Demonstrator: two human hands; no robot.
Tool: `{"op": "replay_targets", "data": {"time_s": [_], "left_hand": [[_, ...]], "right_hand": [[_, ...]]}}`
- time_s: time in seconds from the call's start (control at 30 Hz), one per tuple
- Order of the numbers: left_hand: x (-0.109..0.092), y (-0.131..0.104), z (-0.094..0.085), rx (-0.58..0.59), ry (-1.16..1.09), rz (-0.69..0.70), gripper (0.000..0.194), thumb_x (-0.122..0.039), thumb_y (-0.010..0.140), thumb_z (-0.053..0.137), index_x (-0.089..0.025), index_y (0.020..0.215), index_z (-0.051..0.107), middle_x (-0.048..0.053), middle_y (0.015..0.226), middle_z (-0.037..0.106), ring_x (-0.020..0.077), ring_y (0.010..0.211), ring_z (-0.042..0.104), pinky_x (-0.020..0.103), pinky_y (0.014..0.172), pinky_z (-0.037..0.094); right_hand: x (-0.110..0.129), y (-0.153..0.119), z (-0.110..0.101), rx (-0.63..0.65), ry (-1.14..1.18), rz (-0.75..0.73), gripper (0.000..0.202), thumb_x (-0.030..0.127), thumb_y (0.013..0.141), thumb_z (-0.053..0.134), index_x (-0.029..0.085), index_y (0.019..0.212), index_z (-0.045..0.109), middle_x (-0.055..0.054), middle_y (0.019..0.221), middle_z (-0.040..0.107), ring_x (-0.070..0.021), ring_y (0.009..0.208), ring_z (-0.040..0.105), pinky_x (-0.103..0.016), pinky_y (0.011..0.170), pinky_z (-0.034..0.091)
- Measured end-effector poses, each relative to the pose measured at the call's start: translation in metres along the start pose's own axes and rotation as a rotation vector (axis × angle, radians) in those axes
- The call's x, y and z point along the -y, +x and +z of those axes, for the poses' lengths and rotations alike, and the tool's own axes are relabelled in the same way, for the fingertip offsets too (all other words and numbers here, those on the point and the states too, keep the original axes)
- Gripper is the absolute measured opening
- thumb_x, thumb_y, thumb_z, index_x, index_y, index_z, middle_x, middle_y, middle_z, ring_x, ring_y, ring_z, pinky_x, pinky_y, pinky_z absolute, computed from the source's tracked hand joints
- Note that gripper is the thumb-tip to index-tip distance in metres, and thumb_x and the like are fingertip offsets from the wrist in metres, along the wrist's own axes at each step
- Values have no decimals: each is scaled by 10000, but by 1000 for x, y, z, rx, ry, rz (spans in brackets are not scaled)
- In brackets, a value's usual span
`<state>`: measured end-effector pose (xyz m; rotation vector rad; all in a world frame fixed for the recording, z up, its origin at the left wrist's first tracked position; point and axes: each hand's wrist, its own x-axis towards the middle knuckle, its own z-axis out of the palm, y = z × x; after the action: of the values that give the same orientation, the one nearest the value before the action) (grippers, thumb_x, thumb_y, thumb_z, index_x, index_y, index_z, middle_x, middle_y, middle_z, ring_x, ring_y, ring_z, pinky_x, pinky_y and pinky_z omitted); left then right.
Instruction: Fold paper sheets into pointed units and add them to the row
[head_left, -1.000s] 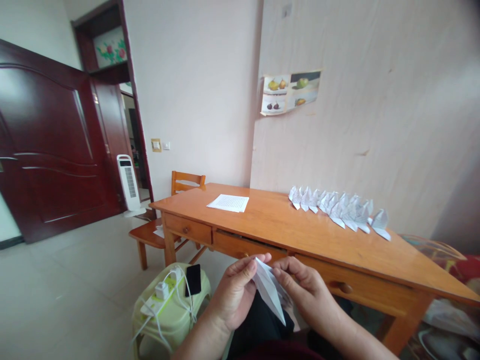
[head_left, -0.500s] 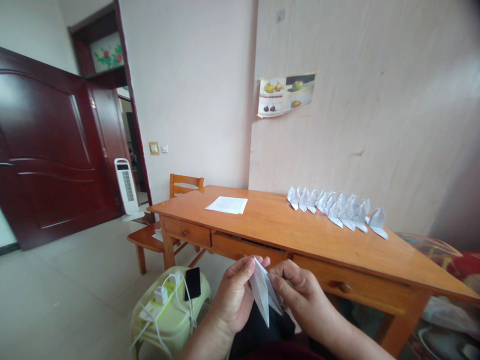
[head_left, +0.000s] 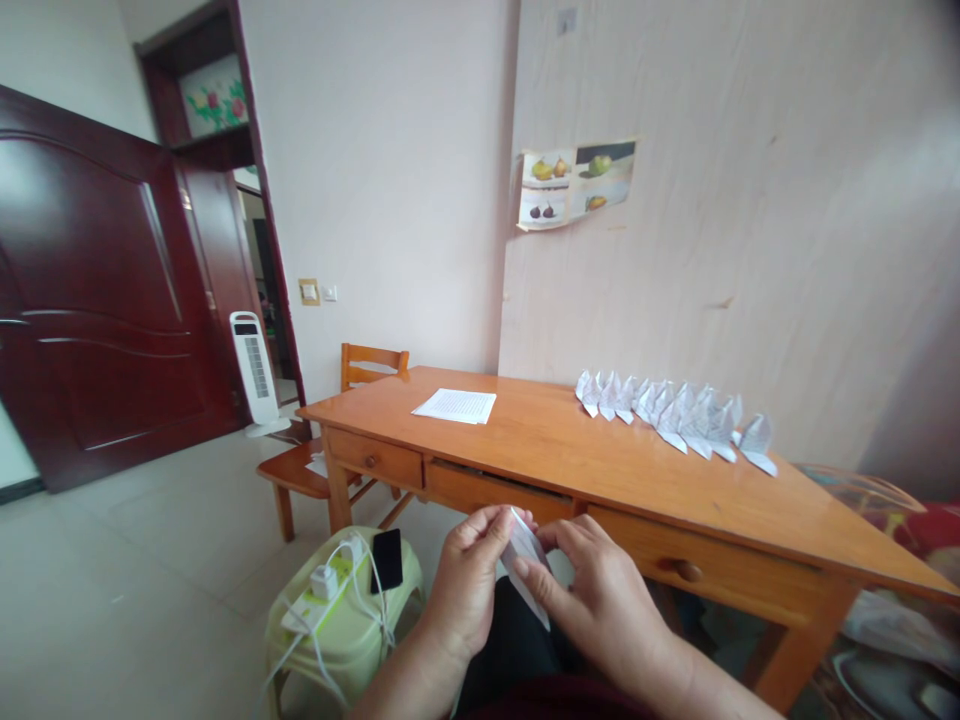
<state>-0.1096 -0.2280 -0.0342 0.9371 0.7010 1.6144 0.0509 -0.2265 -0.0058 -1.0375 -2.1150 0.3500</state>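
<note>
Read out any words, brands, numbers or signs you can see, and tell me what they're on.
Nothing here is legible.
Flat white paper sheets on the orange wooden table: rows of characters, too small.
Standing folded white paper figures: faint marks, too blurred.
Slim folded white paper being held: no readable text.

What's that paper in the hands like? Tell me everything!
The folded paper is white, thin-looking, long and narrow, with a pointed top. It slants above the dark-clothed lap, lower end toward the right. The left hand pinches it near the top; the right hand holds its side, thumb in front.
</note>
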Motion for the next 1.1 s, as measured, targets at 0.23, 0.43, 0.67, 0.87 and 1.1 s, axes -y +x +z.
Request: {"op": "replay_targets", "data": {"time_s": [0.23,0.43,0.67,0.87,1.1], "left_hand": [[6,2,-2,-37,-37,-47,296,-385,834,762,-124,973,747,133,1013,732,245,950,670,359,895,493],[4,2,2,-74,-190,-110,237,-309,774,822,-133,921,765,101,979,731,241,1000,668,343,932,491],[8,2,0,-62,-300,-276,311,-304,747,840,-148,1007,769,122,1018,730,262,994,683,357,901,506],[8,1,2,-52,-251,-185,304,-322,784,812,-147,1028,762,113,1034,734,266,1022,678,381,961,476],[3,1,2,-34,-182,-145,391,-476,843,730,-122,1007,757,135,978,746,260,967,681,365,909,478]], "right_hand": [[-9,2,10,24,99,87,220,396,942,573,233,829,667,-23,817,692,-210,792,608,-319,724,412],[-12,1,14,42,273,134,344,470,966,528,208,769,634,-22,714,626,-174,680,557,-280,622,395],[-26,-3,26,65,511,212,389,524,956,546,192,754,557,12,682,514,-129,618,435,-252,561,353],[-30,-8,33,44,693,236,376,527,929,599,195,769,523,35,678,466,-114,611,386,-239,555,327],[-31,-8,33,43,736,258,373,526,927,607,191,776,544,29,678,485,-116,611,394,-241,555,334]]}}
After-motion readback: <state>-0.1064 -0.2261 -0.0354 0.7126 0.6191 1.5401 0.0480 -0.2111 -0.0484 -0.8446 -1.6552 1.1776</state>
